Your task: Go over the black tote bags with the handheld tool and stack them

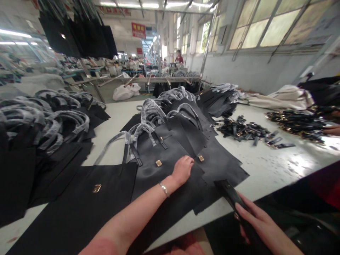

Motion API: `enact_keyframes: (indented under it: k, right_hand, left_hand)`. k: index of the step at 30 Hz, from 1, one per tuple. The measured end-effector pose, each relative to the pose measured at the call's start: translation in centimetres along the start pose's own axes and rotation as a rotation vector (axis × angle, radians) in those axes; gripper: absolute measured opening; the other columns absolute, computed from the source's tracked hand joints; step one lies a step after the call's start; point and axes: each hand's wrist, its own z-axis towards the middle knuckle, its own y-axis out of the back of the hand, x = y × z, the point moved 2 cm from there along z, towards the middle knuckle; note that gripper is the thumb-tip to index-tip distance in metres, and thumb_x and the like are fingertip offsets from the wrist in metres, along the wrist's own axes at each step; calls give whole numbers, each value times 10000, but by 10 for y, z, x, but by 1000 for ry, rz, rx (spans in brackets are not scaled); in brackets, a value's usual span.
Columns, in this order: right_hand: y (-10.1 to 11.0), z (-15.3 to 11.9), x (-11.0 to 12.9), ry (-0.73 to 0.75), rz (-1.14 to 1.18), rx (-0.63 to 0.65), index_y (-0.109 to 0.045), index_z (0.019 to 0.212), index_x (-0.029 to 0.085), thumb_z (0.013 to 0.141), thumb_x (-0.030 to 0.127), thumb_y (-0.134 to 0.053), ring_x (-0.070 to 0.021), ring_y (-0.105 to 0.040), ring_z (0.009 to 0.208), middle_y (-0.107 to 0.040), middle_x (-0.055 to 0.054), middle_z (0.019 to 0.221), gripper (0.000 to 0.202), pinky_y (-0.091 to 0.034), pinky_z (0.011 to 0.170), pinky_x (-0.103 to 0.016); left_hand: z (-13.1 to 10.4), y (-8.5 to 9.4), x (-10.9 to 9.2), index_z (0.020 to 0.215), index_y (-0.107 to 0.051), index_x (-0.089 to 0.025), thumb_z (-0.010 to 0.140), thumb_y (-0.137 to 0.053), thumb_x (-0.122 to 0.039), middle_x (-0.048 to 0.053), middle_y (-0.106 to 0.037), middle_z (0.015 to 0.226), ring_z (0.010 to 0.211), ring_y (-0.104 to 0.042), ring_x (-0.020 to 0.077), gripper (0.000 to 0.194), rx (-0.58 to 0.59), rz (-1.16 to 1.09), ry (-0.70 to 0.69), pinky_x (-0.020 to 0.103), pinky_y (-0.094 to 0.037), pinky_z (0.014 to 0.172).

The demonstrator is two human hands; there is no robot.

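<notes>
Black bag panels [170, 152] lie overlapped across the middle of the table, with plastic-wrapped handles on several. My left hand [182, 170] rests over them, its fingers curled closed; whatever they pinch, if anything, is hidden. Just right of its fingertips is a gold clasp plate [201, 158]; a second gold plate [158, 163] sits to its left. Near the table's front edge, my right hand [252, 214] is wrapped round a long black strap [228, 191], whose far end points toward the panels. Another black panel [79, 209] with a gold plate lies at the front left.
Stacks of panels with wrapped handles [66, 124] fill the left side. Right of centre are a pile of small black tabs [243, 129] and a larger heap of them with gold fittings [297, 124]. Another person's hand [333, 130] reaches in at the right edge. Black bags [77, 35] hang upper left.
</notes>
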Motion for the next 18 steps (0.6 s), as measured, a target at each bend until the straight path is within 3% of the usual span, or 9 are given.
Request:
enact_keyframes:
  k: [2,4,8,14,18]
  right_hand:
    - [-8,11,6,8,-32,45,-288,1446,288,793,537,-603,-156,-587,419,-602,50,640,767,-461,355,-256]
    - [-18,24,16,5,-53,94,-320,1431,290,797,516,-598,-161,-591,402,-592,51,629,728,-457,342,-259]
    - [-38,46,44,17,-64,126,-365,1409,268,770,506,-621,-168,-577,384,-595,47,601,728,-447,326,-266]
    - [-47,45,85,175,-87,26,-338,1444,221,720,564,-666,-171,-589,428,-604,52,543,866,-466,394,-267]
    - [-50,39,88,109,-174,84,-319,1461,204,704,555,-672,-183,-578,388,-614,43,534,906,-452,364,-280]
  left_hand:
    - [-18,4,19,1308,-453,-143,943,-423,-373,156,-420,1386,1336,-327,282,433,-51,48,121,500,-291,1099]
    - [-36,3,33,1386,-380,-158,898,-462,-513,158,-289,1483,1402,-183,315,609,-50,85,174,546,-175,1135]
    - [-57,-3,36,1430,-327,-212,915,-369,-567,123,-195,1531,1420,-146,281,627,14,69,128,496,-158,1151]
    - [-72,1,-3,1437,-311,-217,920,-305,-592,122,-149,1543,1423,-129,290,639,60,-116,10,481,-198,1133]
    - [-88,1,-47,1439,-301,-194,918,-287,-598,148,-167,1534,1421,-135,299,659,96,-231,-94,483,-199,1127]
